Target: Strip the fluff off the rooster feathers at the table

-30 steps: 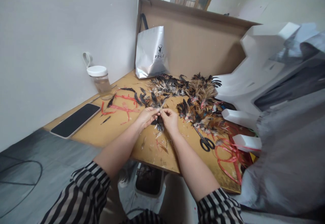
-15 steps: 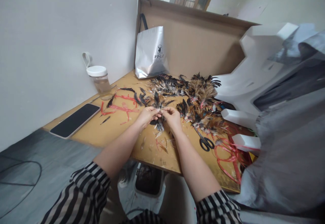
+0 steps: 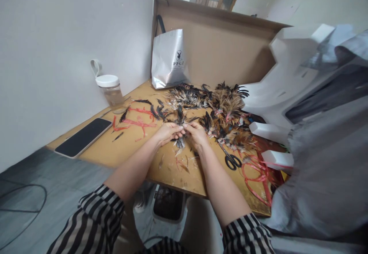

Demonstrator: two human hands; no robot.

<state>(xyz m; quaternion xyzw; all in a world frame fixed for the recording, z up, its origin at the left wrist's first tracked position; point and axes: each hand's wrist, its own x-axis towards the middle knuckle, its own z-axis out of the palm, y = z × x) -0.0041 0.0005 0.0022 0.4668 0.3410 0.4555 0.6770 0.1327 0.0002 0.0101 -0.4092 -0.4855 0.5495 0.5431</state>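
My left hand [image 3: 170,132] and my right hand [image 3: 196,133] meet over the middle of the table, fingertips pinched together. Between them is a small bunch of feathers [image 3: 180,142], dark tips pointing away and pale quill ends toward me. The fingers cover its middle, so any tie there is hidden. Just right of my right hand lie brown and black feather bunches [image 3: 235,139]. More feather bunches [image 3: 227,100] are heaped behind. Black-handled scissors [image 3: 232,162] rest right of my right forearm. Red plastic strips [image 3: 139,122] and loose dark feathers lie left of my left hand.
A phone [image 3: 83,137] lies at the table's left edge, near a lidded drink cup [image 3: 112,93]. A silver bag [image 3: 168,60] stands against the cardboard [image 3: 224,47] behind. Tangled red strips [image 3: 258,173] and white foam [image 3: 278,160] are at the right. A bin [image 3: 169,204] sits below the table edge.
My hands stay pinched at the feather bunch; the fingertips have shifted slightly. The whole view has moved a little, and the things on the table lie as before.
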